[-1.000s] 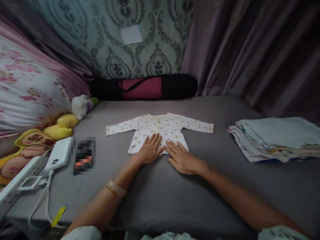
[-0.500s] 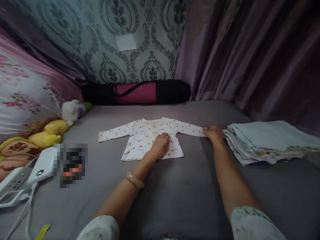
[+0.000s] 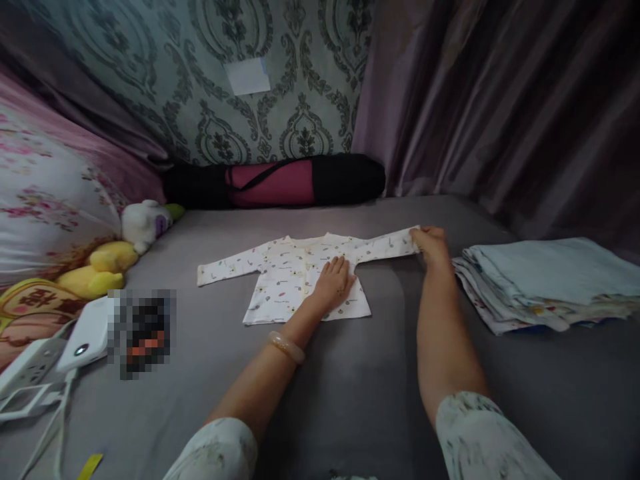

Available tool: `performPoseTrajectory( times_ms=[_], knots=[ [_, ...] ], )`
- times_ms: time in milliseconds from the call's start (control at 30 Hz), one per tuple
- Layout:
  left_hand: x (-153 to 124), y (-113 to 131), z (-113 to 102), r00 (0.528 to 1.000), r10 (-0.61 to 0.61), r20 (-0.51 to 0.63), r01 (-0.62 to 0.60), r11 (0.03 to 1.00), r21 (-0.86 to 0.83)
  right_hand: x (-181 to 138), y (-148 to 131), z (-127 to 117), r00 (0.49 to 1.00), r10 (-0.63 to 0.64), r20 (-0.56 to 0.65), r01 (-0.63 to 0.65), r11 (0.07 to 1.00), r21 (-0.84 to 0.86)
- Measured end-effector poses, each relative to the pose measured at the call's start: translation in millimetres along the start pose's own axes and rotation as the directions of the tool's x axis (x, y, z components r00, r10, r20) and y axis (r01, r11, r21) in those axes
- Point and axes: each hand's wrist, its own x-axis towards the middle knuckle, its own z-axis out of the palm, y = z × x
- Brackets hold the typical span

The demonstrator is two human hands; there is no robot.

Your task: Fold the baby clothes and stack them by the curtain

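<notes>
A small white long-sleeved shirt (image 3: 280, 283) with a scattered print lies spread on the grey sheet, its collar pointing away from me. My left hand (image 3: 334, 283) rests flat on the right half of its body, fingers stretched out. At the end of the right sleeve, my right hand (image 3: 429, 241) pinches the cuff and holds that sleeve out, slanting up and away. The left sleeve lies stretched out on the sheet. My palm covers part of the shirt's front.
On the right lies a stack of folded cloths (image 3: 550, 280). A black and maroon roll bag (image 3: 280, 181) lies along the wall. Plush toys (image 3: 107, 267), a white power bank (image 3: 87, 333), a power strip (image 3: 35, 363) and cables are on the left, beside a blurred-out object (image 3: 145, 333).
My right hand has moved the cuff away from me and slightly right, so the sleeve now slants upward. My left hand has slid a little right and up on the shirt.
</notes>
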Motion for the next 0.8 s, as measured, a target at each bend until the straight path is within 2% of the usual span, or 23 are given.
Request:
performPoseTrajectory(
  times_ms=[133,233,333,467,567,800],
  knots=[
    [-4,5,0,0.996,-0.006,0.085,0.001,0.998,0.065,-3,-11,2,0.997,0.036,-0.062,-0.019,0.966,0.257],
    [0,3,-10,0.99,0.01,0.142,-0.019,0.998,0.06,-8,-13,2,0.997,0.052,-0.059,-0.029,0.939,0.341],
    [12,-2,-24,0.993,0.035,0.113,-0.038,0.999,0.02,-12,-14,-2,0.999,0.035,-0.022,-0.023,0.912,0.409],
    [35,-14,-33,0.999,-0.018,0.03,0.02,0.999,-0.038,-15,-17,-13,0.997,-0.048,0.062,0.016,0.896,0.443],
    [52,-25,-29,0.999,0.0,0.04,0.003,0.998,-0.06,-16,-21,-18,0.988,-0.077,0.131,0.006,0.881,0.472],
    [76,-39,-15,0.984,0.026,0.176,-0.009,0.995,-0.095,-21,-33,-20,0.968,-0.101,0.23,-0.045,0.83,0.557]
  ],
)
